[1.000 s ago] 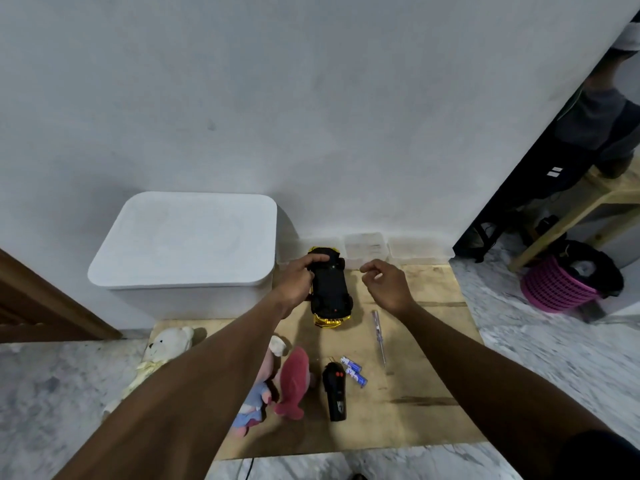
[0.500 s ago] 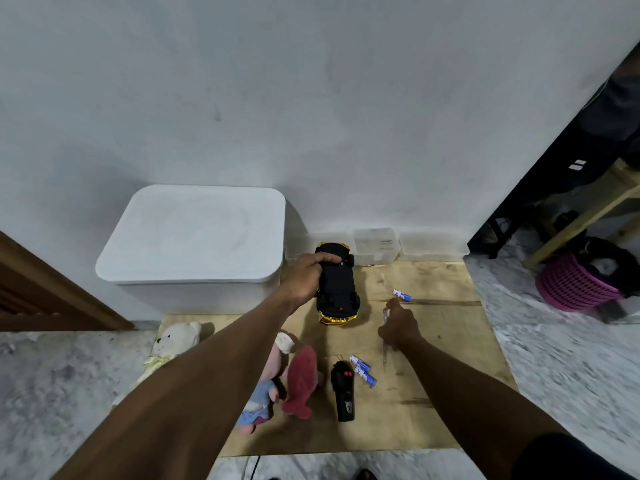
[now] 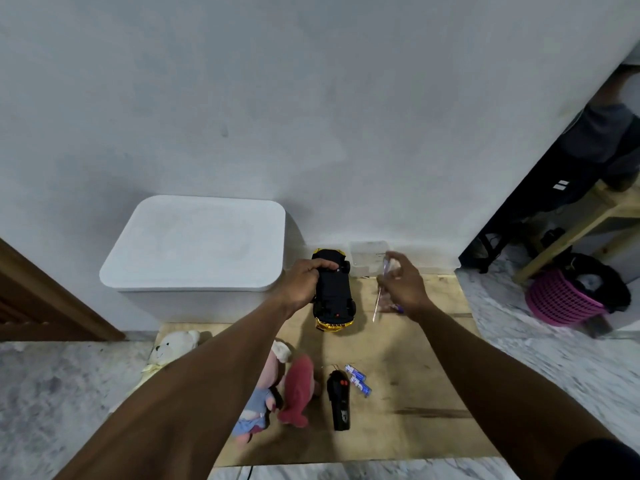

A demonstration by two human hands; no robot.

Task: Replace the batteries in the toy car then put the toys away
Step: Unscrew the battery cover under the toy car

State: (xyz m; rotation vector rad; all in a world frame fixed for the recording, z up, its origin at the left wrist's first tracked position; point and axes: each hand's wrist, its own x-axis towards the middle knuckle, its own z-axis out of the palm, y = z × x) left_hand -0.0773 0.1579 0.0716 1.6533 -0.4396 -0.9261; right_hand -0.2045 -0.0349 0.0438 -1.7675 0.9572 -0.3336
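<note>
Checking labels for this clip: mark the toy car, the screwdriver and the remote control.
toy car (image 3: 334, 292): head view, black underside.
screwdriver (image 3: 377, 306): head view, thin metal shaft below the right hand.
remote control (image 3: 339, 401): head view, middle of black body.

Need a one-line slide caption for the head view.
Left hand grips upturned toy car; right hand holds screwdriver.

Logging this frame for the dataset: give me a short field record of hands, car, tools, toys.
left hand: gripping car, which lies underside up on board
right hand: holding screwdriver, tip pointing down, right of car
batteries: two loose on board beside remote
plush toys: on board's left side
bin: lid shut
</note>
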